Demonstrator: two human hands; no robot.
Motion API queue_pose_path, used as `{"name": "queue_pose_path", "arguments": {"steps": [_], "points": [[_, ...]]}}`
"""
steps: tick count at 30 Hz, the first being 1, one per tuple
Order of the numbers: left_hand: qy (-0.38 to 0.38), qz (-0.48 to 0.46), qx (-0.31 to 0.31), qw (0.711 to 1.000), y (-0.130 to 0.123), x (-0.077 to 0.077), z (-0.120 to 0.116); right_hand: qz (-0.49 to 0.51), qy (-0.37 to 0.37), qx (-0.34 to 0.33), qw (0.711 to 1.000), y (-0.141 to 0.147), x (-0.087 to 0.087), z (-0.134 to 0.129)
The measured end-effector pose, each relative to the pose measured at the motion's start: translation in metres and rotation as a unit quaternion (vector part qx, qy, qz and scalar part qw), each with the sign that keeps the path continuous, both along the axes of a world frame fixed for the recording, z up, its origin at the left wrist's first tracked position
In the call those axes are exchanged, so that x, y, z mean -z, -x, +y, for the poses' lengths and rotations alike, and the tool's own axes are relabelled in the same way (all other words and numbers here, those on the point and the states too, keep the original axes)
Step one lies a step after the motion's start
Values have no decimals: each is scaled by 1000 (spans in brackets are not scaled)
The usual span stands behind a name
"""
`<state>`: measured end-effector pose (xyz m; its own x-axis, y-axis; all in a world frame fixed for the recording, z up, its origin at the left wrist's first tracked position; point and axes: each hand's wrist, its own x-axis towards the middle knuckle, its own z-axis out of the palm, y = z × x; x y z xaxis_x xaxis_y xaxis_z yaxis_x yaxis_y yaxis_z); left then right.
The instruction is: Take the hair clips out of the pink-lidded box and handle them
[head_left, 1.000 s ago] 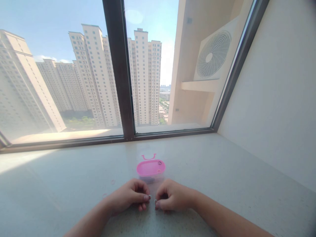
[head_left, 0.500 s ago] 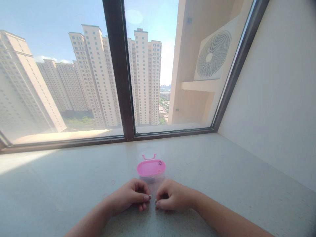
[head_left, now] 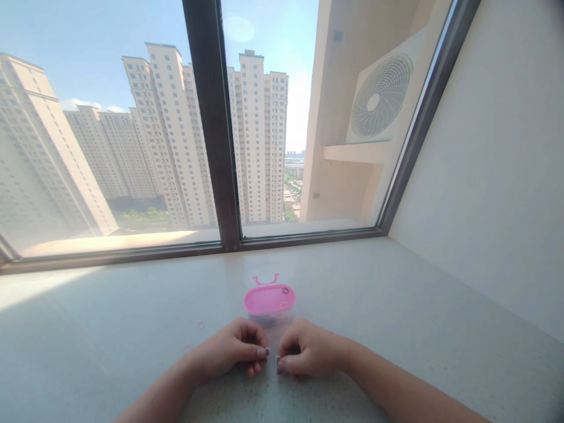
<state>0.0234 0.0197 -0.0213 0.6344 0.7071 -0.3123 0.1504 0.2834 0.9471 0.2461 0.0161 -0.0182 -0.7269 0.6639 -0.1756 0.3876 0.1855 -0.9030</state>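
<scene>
Thumb and fingertips of my left hand are pinched on a small whitish ring-like piece. My right hand, facing it across a narrow gap, pinches a similar small pale piece. Both pieces are too small to make out fully, and I cannot tell whether anything thin joins them. Just beyond the hands stands a clear oval box with a pink top; the hands partly hide its front. A dark small ring and an orange-pink small ring lie on the top.
A pink curved handle lies behind the box. Two faint pinkish rings rest on the pale speckled sill to the left. A dark-framed window bounds the far side, a white wall the right.
</scene>
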Motion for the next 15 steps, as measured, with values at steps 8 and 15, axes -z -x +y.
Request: {"name": "queue_pose_path", "arguments": {"steps": [8, 15], "points": [[2, 6, -7, 1000, -1, -1, -1, 1, -11, -6, 1000, 0, 2, 1], [-2, 15, -4, 1000, 0, -1, -1, 1, -8, -1, 1000, -1, 2, 1]]}}
